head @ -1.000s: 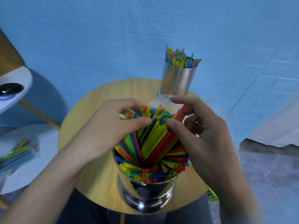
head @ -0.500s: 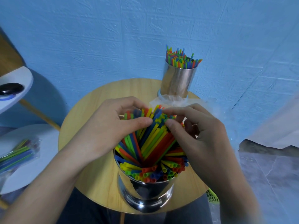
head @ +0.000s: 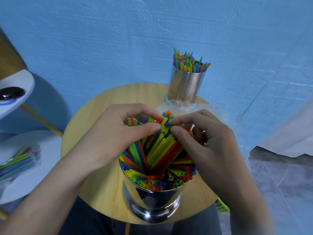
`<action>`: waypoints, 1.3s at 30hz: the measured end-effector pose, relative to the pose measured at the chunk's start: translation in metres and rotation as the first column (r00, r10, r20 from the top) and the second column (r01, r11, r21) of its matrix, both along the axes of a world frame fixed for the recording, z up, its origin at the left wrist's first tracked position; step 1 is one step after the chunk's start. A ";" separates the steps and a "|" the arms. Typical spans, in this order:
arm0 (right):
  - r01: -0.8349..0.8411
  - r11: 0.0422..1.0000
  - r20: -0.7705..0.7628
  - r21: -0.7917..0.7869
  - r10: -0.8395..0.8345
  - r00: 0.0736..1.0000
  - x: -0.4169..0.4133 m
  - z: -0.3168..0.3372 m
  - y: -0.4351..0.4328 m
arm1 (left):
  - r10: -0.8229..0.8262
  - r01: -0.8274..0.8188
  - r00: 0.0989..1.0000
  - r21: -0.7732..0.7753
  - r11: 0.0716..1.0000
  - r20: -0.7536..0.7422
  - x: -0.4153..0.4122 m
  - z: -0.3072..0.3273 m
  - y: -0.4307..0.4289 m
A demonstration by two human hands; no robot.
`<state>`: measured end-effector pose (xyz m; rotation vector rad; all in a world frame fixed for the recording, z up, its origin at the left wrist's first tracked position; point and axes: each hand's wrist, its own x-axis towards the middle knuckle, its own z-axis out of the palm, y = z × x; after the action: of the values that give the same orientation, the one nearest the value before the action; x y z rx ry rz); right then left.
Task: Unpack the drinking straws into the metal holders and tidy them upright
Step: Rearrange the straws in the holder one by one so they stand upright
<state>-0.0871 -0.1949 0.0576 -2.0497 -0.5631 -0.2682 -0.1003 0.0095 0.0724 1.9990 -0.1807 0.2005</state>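
While the coloured straws (head: pixel 157 150) lean inside the near metal holder (head: pixel 152 200), the left hand (head: pixel 108 133) and right hand (head: pixel 208 143) pinch their gathered tops, curled fingers (head: pixel 149 128) hiding many tips. Behind that holder a second holder (head: pixel 185 87) stands full, base masked by clear wrapping (head: pixel 179 106); far left, a straw packet (head: pixel 17 163) is cut off.

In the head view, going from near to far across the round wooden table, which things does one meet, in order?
near metal holder packed with straws → crumpled clear wrapper → far metal holder
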 end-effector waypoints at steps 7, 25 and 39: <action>-0.003 1.000 0.002 0.009 0.003 1.000 -0.001 0.000 0.000 | -0.013 0.008 0.987 0.030 1.000 0.158 0.000 0.003 0.002; -0.047 0.993 0.040 0.104 0.043 0.998 -0.004 0.001 -0.001 | 0.389 -0.092 0.895 -0.765 0.638 0.217 0.014 0.017 0.018; -0.094 0.930 0.051 0.355 0.082 0.995 -0.006 0.002 -0.003 | 0.241 -0.232 0.965 -0.748 0.622 -0.100 0.017 -0.001 0.008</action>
<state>-0.0934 -0.1977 0.0601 -1.6660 -0.5799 -0.3285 -0.0831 0.0179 0.0717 1.1597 0.1577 0.3867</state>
